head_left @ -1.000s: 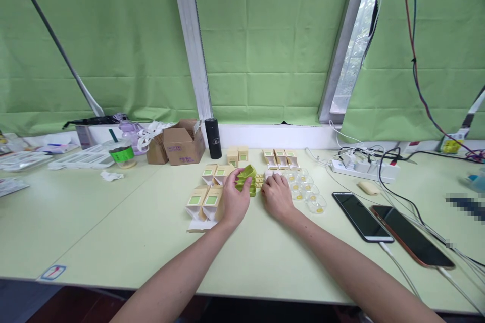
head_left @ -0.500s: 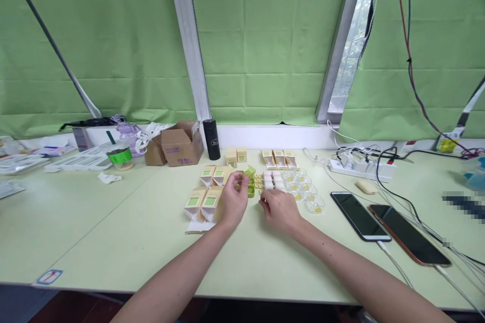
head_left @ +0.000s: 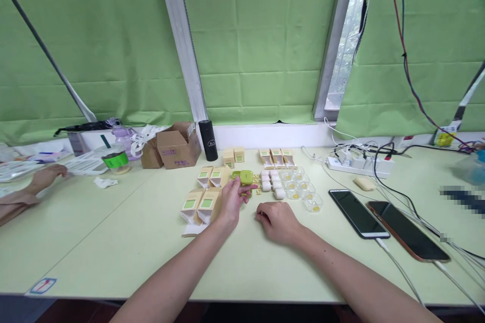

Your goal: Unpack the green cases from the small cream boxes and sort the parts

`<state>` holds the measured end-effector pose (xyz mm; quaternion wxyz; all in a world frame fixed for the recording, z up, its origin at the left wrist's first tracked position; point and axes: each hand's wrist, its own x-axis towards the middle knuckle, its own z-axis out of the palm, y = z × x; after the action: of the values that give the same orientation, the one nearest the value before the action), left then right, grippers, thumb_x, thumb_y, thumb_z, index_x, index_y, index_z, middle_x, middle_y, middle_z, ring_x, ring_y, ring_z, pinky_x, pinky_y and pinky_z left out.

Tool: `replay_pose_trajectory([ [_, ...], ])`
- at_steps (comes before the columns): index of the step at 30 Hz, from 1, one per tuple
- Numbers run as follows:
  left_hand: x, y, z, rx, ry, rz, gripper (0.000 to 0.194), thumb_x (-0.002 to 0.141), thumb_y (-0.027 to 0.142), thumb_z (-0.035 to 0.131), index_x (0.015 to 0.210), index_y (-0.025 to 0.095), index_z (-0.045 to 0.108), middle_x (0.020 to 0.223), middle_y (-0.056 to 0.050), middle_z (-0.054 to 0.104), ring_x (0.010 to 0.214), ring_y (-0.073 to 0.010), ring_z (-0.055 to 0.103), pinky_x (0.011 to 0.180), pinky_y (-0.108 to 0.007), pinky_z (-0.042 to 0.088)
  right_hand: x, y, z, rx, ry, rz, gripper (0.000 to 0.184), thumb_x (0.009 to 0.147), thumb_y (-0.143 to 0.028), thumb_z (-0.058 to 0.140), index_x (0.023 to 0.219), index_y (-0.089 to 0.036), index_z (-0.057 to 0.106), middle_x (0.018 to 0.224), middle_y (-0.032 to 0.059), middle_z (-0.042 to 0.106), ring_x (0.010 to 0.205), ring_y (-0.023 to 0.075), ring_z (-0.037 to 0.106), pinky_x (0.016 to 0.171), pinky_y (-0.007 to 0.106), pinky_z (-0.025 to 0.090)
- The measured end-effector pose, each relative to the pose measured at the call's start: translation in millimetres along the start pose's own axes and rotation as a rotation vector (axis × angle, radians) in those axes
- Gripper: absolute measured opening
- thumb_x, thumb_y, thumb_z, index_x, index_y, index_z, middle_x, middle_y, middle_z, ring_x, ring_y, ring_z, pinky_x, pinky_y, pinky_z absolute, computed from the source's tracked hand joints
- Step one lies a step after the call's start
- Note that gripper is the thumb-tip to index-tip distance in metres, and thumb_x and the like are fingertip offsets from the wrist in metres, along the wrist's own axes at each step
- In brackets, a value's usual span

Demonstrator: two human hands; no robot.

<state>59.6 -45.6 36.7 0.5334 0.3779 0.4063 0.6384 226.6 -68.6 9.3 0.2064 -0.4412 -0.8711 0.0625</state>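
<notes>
My left hand [head_left: 231, 201] has its thumb and fingers at a small green case [head_left: 246, 177] with its lid down, fingers stretched along its near side. Other green cases [head_left: 248, 194] sit partly hidden behind these fingers. To the right, my right hand [head_left: 279, 220] rests low over the table, its fingers curled into a pinch; whatever they hold is too small to make out. Tiny yellow pieces [head_left: 256, 181] lie beyond, between the green cases and the white and pale pink rounded pieces [head_left: 265, 185]. Clear plastic cups [head_left: 312, 203] with yellow spots stand further right.
Opened cardboard boxes with green labels [head_left: 207, 204] flank my left hand; more boxes [head_left: 276, 157] stand behind. A black bottle [head_left: 208, 141], a brown carton [head_left: 179, 145], two phones [head_left: 359, 213] and a power strip [head_left: 359, 165] surround the work. Another person's hand [head_left: 48, 175] is at far left.
The green lid by my left hand was raised and is now down, and those fingers have stretched out. My right hand has drawn back slightly. Another person's hand has appeared at left.
</notes>
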Motion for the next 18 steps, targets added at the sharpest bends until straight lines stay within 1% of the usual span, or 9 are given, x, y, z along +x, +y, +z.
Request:
replay_pose_trajectory([
  [3, -0.6, 0.2, 0.0, -0.023, 0.005, -0.008, 0.041, 0.084, 0.054, 0.072, 0.088, 0.017, 0.055, 0.08, -0.012, 0.077, 0.058, -0.0139, 0.061, 0.054, -0.025, 0.038, -0.8, 0.6, -0.9, 0.014, -0.004, -0.003, 0.017, 0.094, -0.015, 0.057, 0.079, -0.02, 0.064, 0.08, 0.0005, 0.073, 0.065, 0.0129, 0.059, 0.06, 0.028, 0.022],
  [6, 0.2, 0.7, -1.1, -0.036, 0.007, -0.005, 0.041, 0.082, 0.053, 0.074, 0.088, 0.017, 0.056, 0.077, -0.011, 0.076, 0.057, -0.014, 0.061, 0.054, -0.025, 0.038, -0.8, 1.5, -1.5, 0.03, -0.01, -0.016, 0.017, 0.095, -0.016, 0.057, 0.079, -0.02, 0.064, 0.08, 0.0007, 0.073, 0.066, 0.0131, 0.06, 0.06, 0.028, 0.024],
  [11, 3.5, 7.4, -3.9, 0.014, 0.001, 0.039, 0.039, 0.078, 0.05, 0.077, 0.087, 0.017, 0.058, 0.074, -0.008, 0.074, 0.059, -0.014, 0.061, 0.053, -0.024, 0.038, -0.4, 1.7, -3.2, 0.046, -0.005, -0.016, 0.016, 0.094, -0.016, 0.058, 0.082, -0.02, 0.067, 0.081, 0.0015, 0.074, 0.067, 0.0139, 0.061, 0.061, 0.028, 0.025],
  [13, 6.1, 13.9, -4.8, 0.086, -0.005, 0.078, 0.038, 0.076, 0.05, 0.079, 0.085, 0.018, 0.058, 0.073, -0.006, 0.073, 0.062, -0.0149, 0.061, 0.052, -0.022, 0.037, -0.5, 1.7, -4.1, 0.053, 0.002, -0.019, 0.015, 0.094, -0.016, 0.058, 0.082, -0.02, 0.067, 0.082, 0.0017, 0.074, 0.068, 0.0139, 0.061, 0.06, 0.028, 0.025],
  [15, 8.5, 22.4, -5.6, 0.208, -0.022, 0.141, 0.038, 0.075, 0.05, 0.079, 0.083, 0.019, 0.059, 0.073, -0.005, 0.071, 0.063, -0.0163, 0.063, 0.052, -0.023, 0.036, -0.7, 2.1, -4.6, 0.056, 0.006, -0.022, 0.015, 0.094, -0.017, 0.057, 0.081, -0.02, 0.066, 0.082, 0.0017, 0.075, 0.067, 0.0136, 0.061, 0.06, 0.028, 0.024],
  [17, 9.0, 31.5, -7.1, 0.387, -0.06, 0.258, 0.032, 0.079, 0.048, 0.075, 0.082, 0.02, 0.061, 0.076, -0.004, 0.071, 0.068, -0.0189, 0.065, 0.056, -0.025, 0.041, -0.9, 2.8, -4.7, 0.053, 0.008, -0.027, 0.016, 0.094, -0.017, 0.057, 0.081, -0.02, 0.065, 0.081, 0.0015, 0.074, 0.066, 0.0133, 0.061, 0.06, 0.028, 0.024],
  [18, 7.9, 35.5, -8.4, 0.505, -0.079, 0.34, 0.025, 0.082, 0.044, 0.072, 0.082, 0.02, 0.062, 0.079, -0.004, 0.071, 0.073, -0.0205, 0.066, 0.06, -0.027, 0.044, -0.9, 3.2, -4.6, 0.051, 0.009, -0.031, 0.016, 0.094, -0.018, 0.057, 0.08, -0.02, 0.065, 0.08, 0.0014, 0.074, 0.065, 0.0131, 0.061, 0.06, 0.028, 0.023],
])
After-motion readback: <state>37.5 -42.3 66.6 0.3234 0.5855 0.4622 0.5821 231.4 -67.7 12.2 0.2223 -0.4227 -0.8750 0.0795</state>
